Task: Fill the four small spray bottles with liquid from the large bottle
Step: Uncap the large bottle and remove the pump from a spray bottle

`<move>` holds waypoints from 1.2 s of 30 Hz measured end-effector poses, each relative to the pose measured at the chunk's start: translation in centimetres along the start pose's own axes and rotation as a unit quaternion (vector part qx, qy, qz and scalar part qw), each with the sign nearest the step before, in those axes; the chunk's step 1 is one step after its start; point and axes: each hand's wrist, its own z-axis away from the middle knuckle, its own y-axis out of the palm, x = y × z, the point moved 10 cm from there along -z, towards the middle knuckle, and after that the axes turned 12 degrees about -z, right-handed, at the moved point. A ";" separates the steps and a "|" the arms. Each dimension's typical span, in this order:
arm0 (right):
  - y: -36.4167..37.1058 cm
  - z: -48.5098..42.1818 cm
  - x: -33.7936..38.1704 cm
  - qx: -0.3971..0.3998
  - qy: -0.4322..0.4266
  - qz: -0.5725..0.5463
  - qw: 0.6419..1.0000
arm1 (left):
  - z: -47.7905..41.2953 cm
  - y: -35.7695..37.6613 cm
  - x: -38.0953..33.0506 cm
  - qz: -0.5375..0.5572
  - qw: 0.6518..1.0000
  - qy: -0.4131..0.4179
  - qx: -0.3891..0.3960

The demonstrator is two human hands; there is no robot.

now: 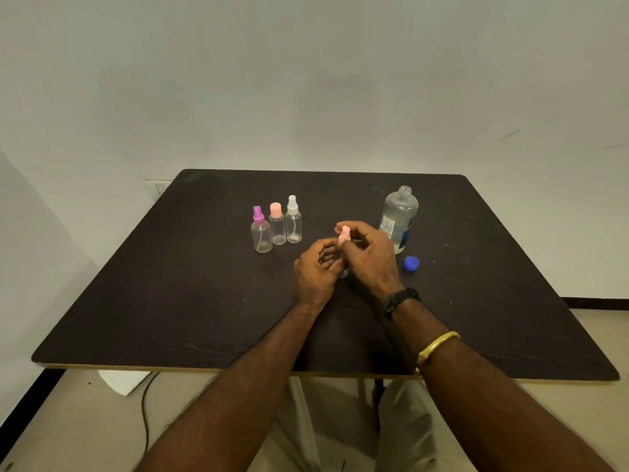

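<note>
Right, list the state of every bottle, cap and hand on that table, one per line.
Large bottle: upright, cap off.
Blue cap: off, lying on the table.
Purple-topped spray bottle: upright, sprayer on.
Pink-capped small bottle: upright, capped.
White-topped spray bottle: upright, sprayer on.
Pink-topped spray bottle: held in both hands.
Left hand: grips its body.
Right hand: pinches its pink sprayer.

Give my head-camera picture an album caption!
Left hand and right hand hold a pink-topped spray bottle near the open large bottle.
</note>
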 end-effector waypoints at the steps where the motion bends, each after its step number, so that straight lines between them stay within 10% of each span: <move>1: -0.1 0.0 0.2 -0.005 -0.007 0.011 1.000 | 0.1 0.0 0.1 0.000 1.000 -0.002 -0.001; 36: 0.2 1.0 1.0 -0.033 -0.012 0.043 0.998 | 0.3 -0.1 0.1 -0.039 0.999 -0.013 0.005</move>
